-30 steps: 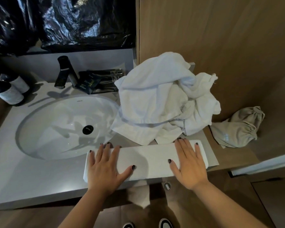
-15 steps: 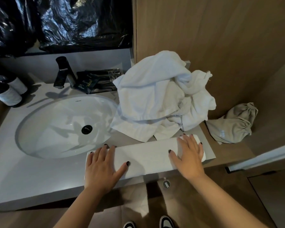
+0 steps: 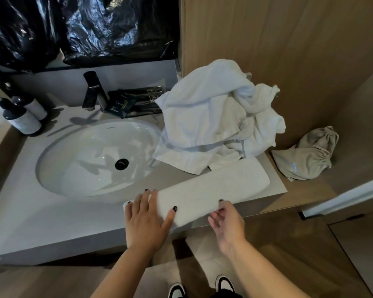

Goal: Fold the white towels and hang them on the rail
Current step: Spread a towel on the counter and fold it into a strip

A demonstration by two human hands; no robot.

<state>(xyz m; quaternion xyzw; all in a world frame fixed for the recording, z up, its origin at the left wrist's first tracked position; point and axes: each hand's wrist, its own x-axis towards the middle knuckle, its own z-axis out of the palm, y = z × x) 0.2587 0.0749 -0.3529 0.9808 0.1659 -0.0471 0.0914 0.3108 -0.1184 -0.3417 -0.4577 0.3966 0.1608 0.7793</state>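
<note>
**Folded towel at desk front edge, both hands on it**

Folded white towel [image 3: 213, 190] lies as a long strip along the front edge of the grey desk [image 3: 30, 222], right of the sink [image 3: 91, 160]. Left hand [image 3: 146, 220] flat on the strip's left end, fingers straight and spread, pressing down. Right hand [image 3: 226, 222] at the strip's near edge around mid-length, fingers loosely bent, thumb touching the edge; real grip or not, cannot tell. Unfolded white towels [image 3: 215, 125] heaped behind the strip, against the wood wall. Beige drawstring bag [image 3: 306, 155] on the lower ledge to the right. Black faucet [image 3: 94, 91] and two dark-capped bottles [image 3: 24, 117] behind the sink.
</note>
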